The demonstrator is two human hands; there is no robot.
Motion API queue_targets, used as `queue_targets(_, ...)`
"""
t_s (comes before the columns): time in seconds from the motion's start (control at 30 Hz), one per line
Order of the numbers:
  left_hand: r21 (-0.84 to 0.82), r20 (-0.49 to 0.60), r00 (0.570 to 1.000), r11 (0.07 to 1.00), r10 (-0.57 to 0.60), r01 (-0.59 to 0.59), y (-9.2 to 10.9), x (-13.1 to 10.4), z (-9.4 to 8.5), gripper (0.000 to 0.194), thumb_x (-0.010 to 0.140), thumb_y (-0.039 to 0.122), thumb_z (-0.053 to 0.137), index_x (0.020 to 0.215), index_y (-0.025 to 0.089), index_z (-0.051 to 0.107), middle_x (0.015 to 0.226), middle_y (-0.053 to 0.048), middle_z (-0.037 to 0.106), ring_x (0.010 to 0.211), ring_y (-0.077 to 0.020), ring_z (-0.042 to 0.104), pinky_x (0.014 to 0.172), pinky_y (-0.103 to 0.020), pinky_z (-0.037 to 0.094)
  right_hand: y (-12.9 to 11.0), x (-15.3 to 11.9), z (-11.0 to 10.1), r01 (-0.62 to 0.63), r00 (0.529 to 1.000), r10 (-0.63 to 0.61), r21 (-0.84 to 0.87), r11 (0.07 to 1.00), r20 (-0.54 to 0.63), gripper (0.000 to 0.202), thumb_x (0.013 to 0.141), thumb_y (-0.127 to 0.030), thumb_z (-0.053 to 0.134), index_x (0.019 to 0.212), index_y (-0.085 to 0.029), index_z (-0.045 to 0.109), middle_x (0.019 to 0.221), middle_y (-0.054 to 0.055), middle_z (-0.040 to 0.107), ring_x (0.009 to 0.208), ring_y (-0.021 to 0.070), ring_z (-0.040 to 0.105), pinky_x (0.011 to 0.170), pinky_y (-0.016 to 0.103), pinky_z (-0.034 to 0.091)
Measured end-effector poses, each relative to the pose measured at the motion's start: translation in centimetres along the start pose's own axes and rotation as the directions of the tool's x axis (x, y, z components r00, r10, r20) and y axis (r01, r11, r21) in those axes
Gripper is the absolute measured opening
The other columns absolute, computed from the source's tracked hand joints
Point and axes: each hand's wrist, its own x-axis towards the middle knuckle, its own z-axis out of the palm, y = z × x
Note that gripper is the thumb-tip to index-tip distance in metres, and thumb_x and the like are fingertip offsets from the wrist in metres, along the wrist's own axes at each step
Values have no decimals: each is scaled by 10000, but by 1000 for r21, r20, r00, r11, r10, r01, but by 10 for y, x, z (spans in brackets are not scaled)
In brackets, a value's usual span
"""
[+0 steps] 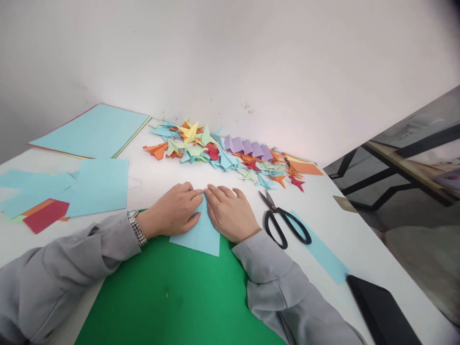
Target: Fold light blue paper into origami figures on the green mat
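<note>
A light blue sheet of paper (201,240), its top narrowed to a point between the fingertips, lies on a green sheet (172,297). My left hand (176,208), with a watch at the wrist, presses the sheet's left side with curled fingers, the thumb on the paper. On the other side my right hand (230,213) bears down with its fingers together near the tip. Both hands are closed on the paper and cover most of its upper part. Black-handled scissors (278,218) lie partly open to the right of my right hand.
Folded paper planes (224,155) in several colours lie along the wall. Large sheets (97,129) are at back left, with a blue square (102,187) and a red piece (46,215) nearer. To the right are a blue strip (323,254) and a black flat device (381,311) by the table edge.
</note>
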Motion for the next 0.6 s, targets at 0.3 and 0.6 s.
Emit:
queue_targets(0.3,-7,-23,1000,1000,9,-9,1,0,-1,161,820,268,445,852,135,530,1011,-135,588,883,-249,462,749,-394,402,1,-1,6,-31,999,30,53,998,14,434,914,-294,297,1293,-132,431,1328,111,473,1152,254,422,890,394,354)
queue_targets(0.6,-25,-20,1000,1000,3,-3,0,-1,1,161,827,275,441,859,142,525,995,-131,595,905,-247,475,763,-393,410,1,-2,8,-52,998,51,72,996,21,431,914,-300,293,1301,-161,422,1341,91,460,1163,256,406,884,399,365)
